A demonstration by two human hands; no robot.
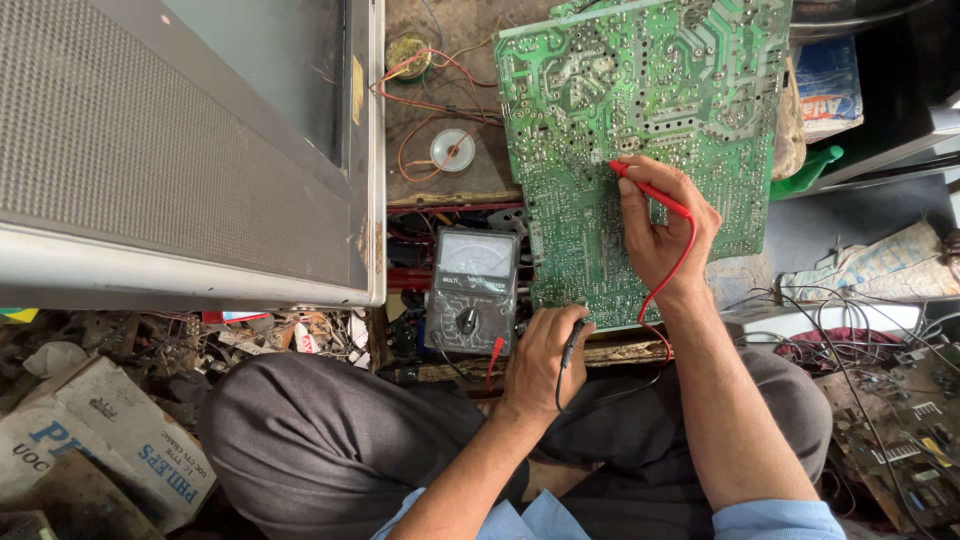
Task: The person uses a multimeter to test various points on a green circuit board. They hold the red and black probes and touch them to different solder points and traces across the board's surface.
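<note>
A: Where are we w/ the board?

B: I'm mid-probe, I'd say. My right hand is closed around the red probe, pen-style, thumb and first fingers pinched on the shaft, tip down on the solder side of the green circuit board, roughly centre-left of it. Wrist is bent back, forearm coming up from lower right, red lead looping down past the wrist.

A: And the other hand?

B: My left hand is curled shut on the black probe. It sits just at the board's lower edge, near my knee. Can't tell if that tip touches a pad or just hovers, it's too small to see.

A: Meter?

B: The analog meter lies face up between the grey TV set and the board, just left of my left hand, red plug in its lower socket. Needle pos. not readable from here.

A: So what's the next move need?

B: My guess: both tips have to sit steady on their points at once, black one firmly on a ref. point, red one not slipping across neighbouring joints since they're packed tight. Then a glance left to the dial w/o moving either hand.

A: Board placement?

B: Leaning face-down over the cluttered desk, above my lap, loose wires just beside its left edge.
</note>
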